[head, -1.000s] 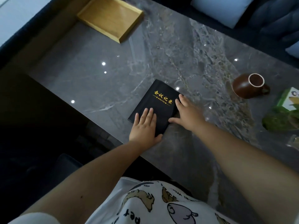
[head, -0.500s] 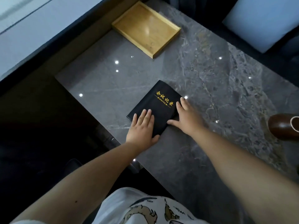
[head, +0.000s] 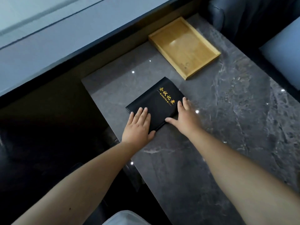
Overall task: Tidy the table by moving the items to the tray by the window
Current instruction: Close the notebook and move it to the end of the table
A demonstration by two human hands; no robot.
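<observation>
While one notebook (head: 156, 102) lies flat, two hands — one tray (head: 185, 46)

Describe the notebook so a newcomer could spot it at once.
On the grey marble table, just nearer than the wooden tray, lies the notebook. It is black with gold lettering reading MINUTES, and both hands rest flat on its near end.
</observation>
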